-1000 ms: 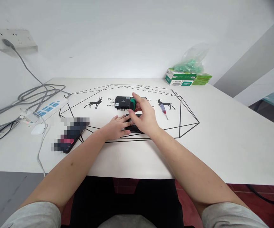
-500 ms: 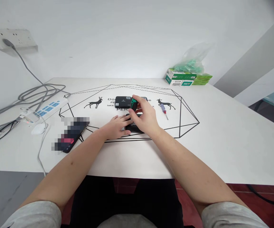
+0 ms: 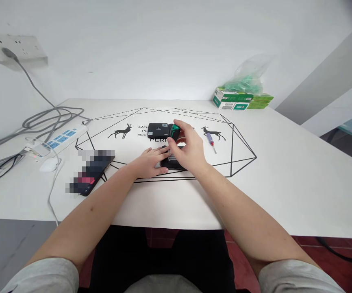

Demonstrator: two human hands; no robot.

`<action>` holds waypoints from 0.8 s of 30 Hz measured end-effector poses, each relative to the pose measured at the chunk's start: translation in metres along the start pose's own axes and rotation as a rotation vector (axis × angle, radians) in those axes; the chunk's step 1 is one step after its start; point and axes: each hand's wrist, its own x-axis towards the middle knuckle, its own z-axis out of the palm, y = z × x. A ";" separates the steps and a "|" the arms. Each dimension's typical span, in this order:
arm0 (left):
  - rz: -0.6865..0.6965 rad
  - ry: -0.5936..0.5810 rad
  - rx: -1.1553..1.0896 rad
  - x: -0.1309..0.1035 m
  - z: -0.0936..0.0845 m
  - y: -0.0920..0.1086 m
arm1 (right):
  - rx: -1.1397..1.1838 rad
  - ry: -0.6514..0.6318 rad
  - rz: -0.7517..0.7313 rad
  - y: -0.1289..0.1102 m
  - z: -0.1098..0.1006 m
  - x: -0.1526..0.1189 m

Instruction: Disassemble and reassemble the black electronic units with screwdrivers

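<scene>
My right hand (image 3: 190,148) is closed round the green and black handle of a screwdriver (image 3: 175,132). The tool's shaft points down at a dark rectangular device (image 3: 174,162) lying on the white table. My left hand (image 3: 151,163) rests against the left side of that device, its fingers reaching over the edge and its thumb along the near side. Just behind the hands sits a flat black box (image 3: 158,130) with small labels, and another dark item beside it is partly hidden by my right hand. To the right lies a small screwdriver (image 3: 210,140) with a pale purple handle.
A phone (image 3: 98,175) lies left of my left arm. Farther left are a power strip (image 3: 60,140), a white charger (image 3: 49,164) and coiled grey cables (image 3: 54,116). Green and white boxes (image 3: 232,97) with a plastic bag (image 3: 247,79) stand at the back right.
My right hand and the green screwdriver have shifted slightly right, and the handle leans more to the right. More of the dark device's top shows. My left hand has stayed nearly still.
</scene>
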 end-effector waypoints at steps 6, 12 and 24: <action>-0.002 -0.007 -0.016 0.001 0.000 -0.001 | 0.010 -0.010 -0.004 0.001 0.002 -0.001; 0.009 0.003 -0.014 0.002 0.000 0.001 | 0.011 -0.026 -0.009 0.000 0.005 -0.004; 0.009 0.005 -0.016 0.002 0.002 -0.001 | 0.016 -0.032 -0.028 -0.001 0.003 -0.003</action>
